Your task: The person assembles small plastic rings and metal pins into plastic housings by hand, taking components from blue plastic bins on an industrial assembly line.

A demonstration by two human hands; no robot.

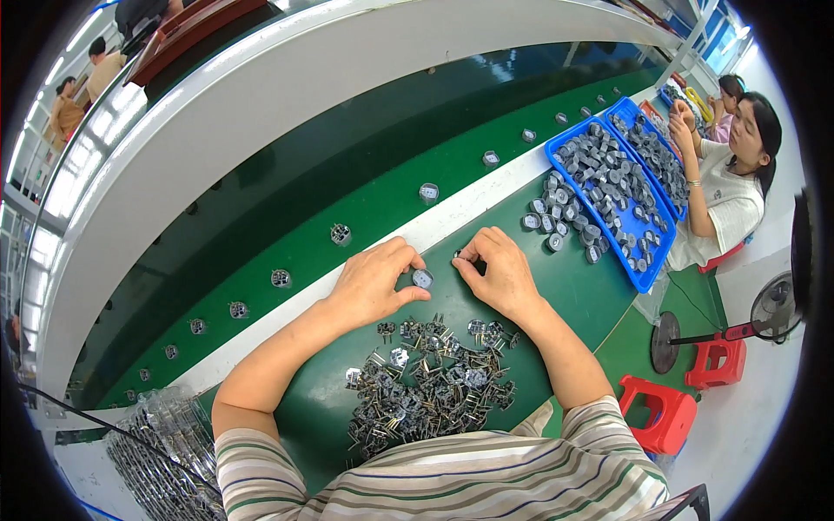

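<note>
My left hand (pixel 372 280) holds a small round grey plastic housing (pixel 422 279) between thumb and fingertips. A short gap to the right, my right hand (pixel 506 276) pinches a small dark part (pixel 458 254), mostly hidden by the fingers. Both hands are above the green worktop (pixel 323 408), near its far edge. Between my forearms and close to my body lies a heap of small dark parts with metal pins (pixel 426 382). To the right of my right hand, loose grey round housings (pixel 556 208) are piled beside a blue tray (pixel 643 282).
Beyond the white ledge (pixel 452 208), a green conveyor belt (pixel 391 221) carries a spaced row of round pieces. A second blue tray (pixel 682 213) stands farther right, near a seated co-worker (pixel 725 191). Red stools (pixel 658 412) and a fan (pixel 773 304) are at right; stacked clear plastic trays (pixel 161 443) at lower left.
</note>
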